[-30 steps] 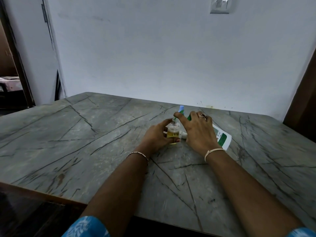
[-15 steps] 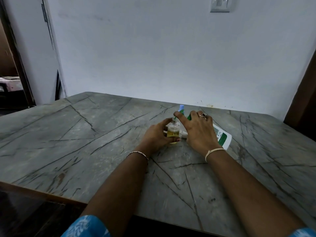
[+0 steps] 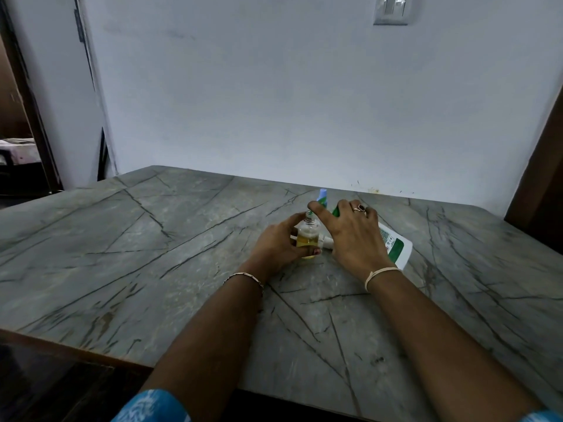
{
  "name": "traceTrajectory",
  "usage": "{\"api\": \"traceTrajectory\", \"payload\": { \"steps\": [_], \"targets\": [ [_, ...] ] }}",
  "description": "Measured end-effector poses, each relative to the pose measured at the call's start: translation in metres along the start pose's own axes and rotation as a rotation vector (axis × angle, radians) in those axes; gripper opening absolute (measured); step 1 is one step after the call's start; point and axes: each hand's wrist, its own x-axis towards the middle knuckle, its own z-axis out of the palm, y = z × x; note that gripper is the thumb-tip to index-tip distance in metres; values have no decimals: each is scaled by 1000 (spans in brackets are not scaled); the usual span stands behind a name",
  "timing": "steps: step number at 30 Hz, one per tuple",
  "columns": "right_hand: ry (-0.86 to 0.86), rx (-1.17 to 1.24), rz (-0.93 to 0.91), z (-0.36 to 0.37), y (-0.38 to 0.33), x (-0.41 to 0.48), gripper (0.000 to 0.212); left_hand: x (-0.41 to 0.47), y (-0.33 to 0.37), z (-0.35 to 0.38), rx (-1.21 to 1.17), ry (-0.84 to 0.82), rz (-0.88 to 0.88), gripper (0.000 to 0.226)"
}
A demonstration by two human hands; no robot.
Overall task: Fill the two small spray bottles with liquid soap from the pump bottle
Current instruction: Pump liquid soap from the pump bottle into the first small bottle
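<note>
A small clear spray bottle stands upright on the stone table. It is uncapped and about half full of yellow liquid. My left hand is wrapped around its left side. My right hand rests on the green pump head of the white pump bottle, and its forefinger reaches over the small bottle's open neck. A blue-topped object, perhaps the second spray bottle, stands just behind my hands and is mostly hidden. A small white piece lies between my hands.
The table ends at a white wall just behind the bottles. A dark wooden edge runs along the near left side of the table. A doorway opens at far left, and dark wood stands at far right.
</note>
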Motion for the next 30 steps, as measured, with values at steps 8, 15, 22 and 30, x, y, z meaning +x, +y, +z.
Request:
{"api": "traceTrajectory", "payload": {
  "steps": [8,15,22,30],
  "targets": [
    [12,-5,10,-1,-2,5,78,-2,2,-1,0,-13,3,83],
    [12,7,7,-3,-1,1,77,-1,0,0,-16,-7,0,82],
    [25,15,14,-2,-2,3,78,-2,2,-1,-6,-13,2,84],
    [38,16,19,4,-2,2,79,-2,2,-1,10,-8,-2,85]
  ]
}}
